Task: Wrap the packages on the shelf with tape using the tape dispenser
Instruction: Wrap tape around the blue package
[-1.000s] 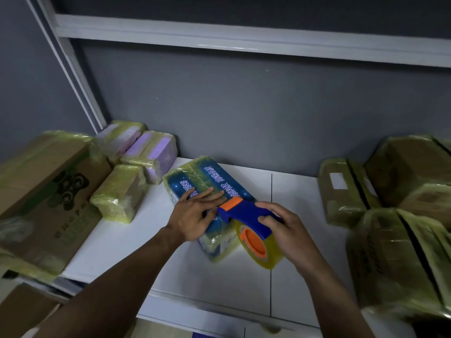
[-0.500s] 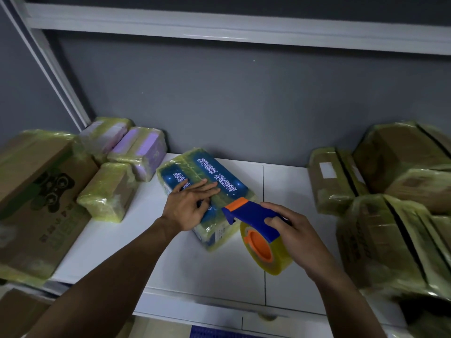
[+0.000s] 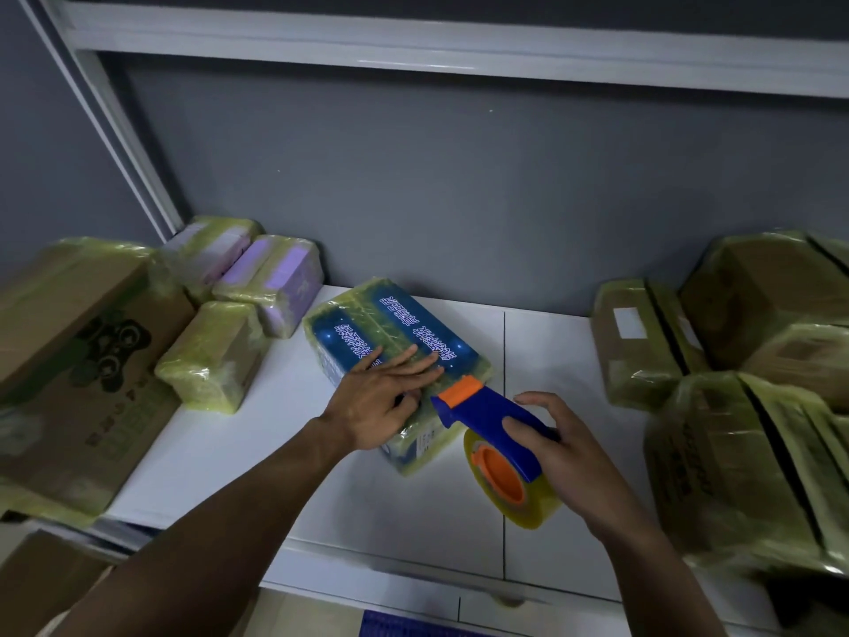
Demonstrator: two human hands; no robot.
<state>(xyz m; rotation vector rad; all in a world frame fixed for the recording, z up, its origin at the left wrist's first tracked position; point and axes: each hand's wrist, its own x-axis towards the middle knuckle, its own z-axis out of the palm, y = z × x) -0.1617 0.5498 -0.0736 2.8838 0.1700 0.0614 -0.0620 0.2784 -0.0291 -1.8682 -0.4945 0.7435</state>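
Right now the blue package (image 3: 399, 324) lies flat on the white shelf (image 3: 257, 443), a little left of centre and turned at an angle, its near corner toward me. It already wears a yellowish film of tape, so I judge I am partway through its wrapping.

My left hand (image 3: 372, 402) rests on its near end, the fingers (image 3: 416, 360) straight and slightly spread, pressing down. I read that as a brace: the package is light enough to slide when tape is pulled, and a flat palm pins it without getting in the tape's path.

My right hand (image 3: 565, 452) has its fingers curled round the blue handle of the tape dispenser (image 3: 482, 411), the index finger lifted a little. The orange cutter end (image 3: 461, 390) sits just at the package's near right edge, with the tape roll (image 3: 537, 508) hanging below and toward me, so the tool is angled to lay or cut a strip there. Whether a strand of tape actually joins roll and package I cannot tell; the clear film vanishes in this dim light.

Around it, finished work is pushed aside to leave room: small wrapped packages (image 3: 211, 356) and a large cardboard box (image 3: 69, 342) on the left, and bigger wrapped packages (image 3: 744, 462) stacked on the right.
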